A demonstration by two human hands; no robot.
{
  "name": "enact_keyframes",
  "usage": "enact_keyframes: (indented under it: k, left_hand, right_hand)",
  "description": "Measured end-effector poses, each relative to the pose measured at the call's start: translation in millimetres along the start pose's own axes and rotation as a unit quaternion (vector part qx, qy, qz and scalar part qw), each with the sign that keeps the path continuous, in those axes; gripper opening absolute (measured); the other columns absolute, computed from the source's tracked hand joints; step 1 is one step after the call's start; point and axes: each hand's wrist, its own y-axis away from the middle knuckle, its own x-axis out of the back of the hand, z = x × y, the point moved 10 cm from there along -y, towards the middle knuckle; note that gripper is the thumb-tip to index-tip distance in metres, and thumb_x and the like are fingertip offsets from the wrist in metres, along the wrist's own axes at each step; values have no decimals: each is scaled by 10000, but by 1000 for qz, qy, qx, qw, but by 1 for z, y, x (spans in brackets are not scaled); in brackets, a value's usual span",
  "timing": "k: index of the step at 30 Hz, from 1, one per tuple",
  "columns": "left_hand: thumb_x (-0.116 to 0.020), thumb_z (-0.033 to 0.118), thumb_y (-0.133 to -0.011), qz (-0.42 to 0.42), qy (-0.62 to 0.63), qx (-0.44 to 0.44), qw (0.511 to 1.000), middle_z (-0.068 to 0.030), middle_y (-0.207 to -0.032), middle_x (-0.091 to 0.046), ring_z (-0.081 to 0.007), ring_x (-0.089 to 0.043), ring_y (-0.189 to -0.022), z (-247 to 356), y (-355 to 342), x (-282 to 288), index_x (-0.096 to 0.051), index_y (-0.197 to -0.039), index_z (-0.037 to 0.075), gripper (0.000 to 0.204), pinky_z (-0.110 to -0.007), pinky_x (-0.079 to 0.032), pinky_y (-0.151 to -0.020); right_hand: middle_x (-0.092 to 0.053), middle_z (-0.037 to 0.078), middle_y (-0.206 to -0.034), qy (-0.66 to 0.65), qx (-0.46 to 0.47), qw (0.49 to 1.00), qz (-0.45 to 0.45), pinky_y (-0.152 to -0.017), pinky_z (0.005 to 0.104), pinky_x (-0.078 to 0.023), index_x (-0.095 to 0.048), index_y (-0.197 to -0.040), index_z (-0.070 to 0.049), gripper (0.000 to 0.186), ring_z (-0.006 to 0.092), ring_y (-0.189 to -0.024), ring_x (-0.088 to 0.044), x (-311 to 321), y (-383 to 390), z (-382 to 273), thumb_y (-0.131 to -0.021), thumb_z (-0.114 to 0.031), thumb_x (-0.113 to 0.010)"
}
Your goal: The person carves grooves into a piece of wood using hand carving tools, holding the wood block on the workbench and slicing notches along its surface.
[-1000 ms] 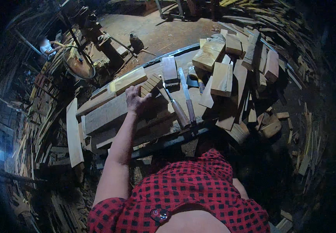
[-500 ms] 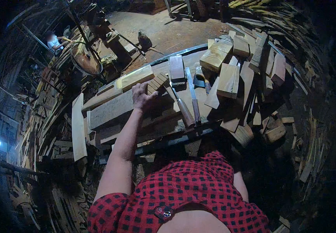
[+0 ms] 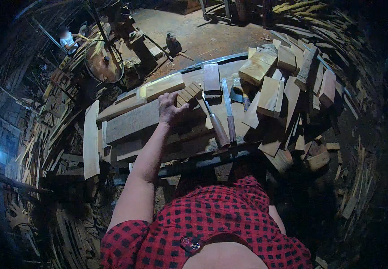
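Note:
At the middle of the bench, my left hand (image 3: pixel 170 107) is closed on a small grooved wooden block (image 3: pixel 188 93) with parallel cuts across it. Just right of it lie two tools with wooden handles, a chisel-like one (image 3: pixel 218 127) and a long blade (image 3: pixel 227 101), beside a dark pinkish block (image 3: pixel 211 77). A broader tool with a metal head (image 3: pixel 236 92) rests among pale wood blocks (image 3: pixel 270 96). Long boards (image 3: pixel 131 123) lie under and left of my hand. My right forearm shows at the lower right beside my checked shirt; the hand itself is hidden.
The bench edge (image 3: pixel 194 160) runs in front of me. Piles of offcuts and sticks (image 3: pixel 46 130) surround it on both sides. Beyond are a round metal rim (image 3: pixel 100 62), a wooden stand (image 3: pixel 216 11) on the dirt floor (image 3: pixel 207 38), and another person (image 3: pixel 68 42) seated at the upper left.
The whole scene has shifted somewhat right and up in the picture, with my left hand keeping its place on the grooved block. The tools and blocks have not moved on the bench.

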Motion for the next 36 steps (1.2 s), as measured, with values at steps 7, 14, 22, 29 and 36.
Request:
enact_keyframes:
  k: [7,14,22,29,36]
  left_hand:
    - [-704,482,-598,19,16,-4,1000,-123,-941,-531,-322,-456,-945,4,2,5,-601,-1060,122,595,-432,-397,-851]
    - [-707,494,-606,8,-1,-19,1000,-117,-924,-514,-320,-454,-929,3,-1,-1,-588,-1012,114,569,-432,-395,-842]
    - [-705,511,-611,21,1,-20,1000,-116,-918,-509,-316,-450,-934,1,2,2,-582,-1020,113,584,-426,-399,-832]
    - [-693,472,-623,3,12,-8,1000,-120,-920,-511,-327,-454,-939,9,1,5,-595,-1024,126,538,-431,-401,-836]
    - [-710,464,-603,-1,12,1,1000,-121,-933,-511,-327,-451,-945,3,1,3,-589,-1018,120,553,-425,-406,-839]
  right_hand:
    - [-485,162,-1270,25,18,1000,4,-1005,422,-324,-550,-1190,-74,512,224,-1210,-412,-4,-5,-20,-853,-459,-555]
    - [-493,159,-1261,46,27,999,9,-997,421,-332,-556,-1181,-75,504,223,-1200,-422,-10,-8,-27,-853,-458,-556]
    - [-502,156,-1250,78,27,996,17,-988,419,-341,-561,-1171,-76,495,221,-1188,-434,-5,-5,-21,-854,-456,-558]
    - [-511,153,-1240,98,32,995,16,-981,418,-349,-566,-1163,-78,487,220,-1177,-444,-17,-12,-24,-854,-454,-559]
    - [-519,150,-1230,120,26,992,23,-973,417,-357,-571,-1154,-79,479,219,-1167,-455,-11,-11,-11,-854,-452,-561]
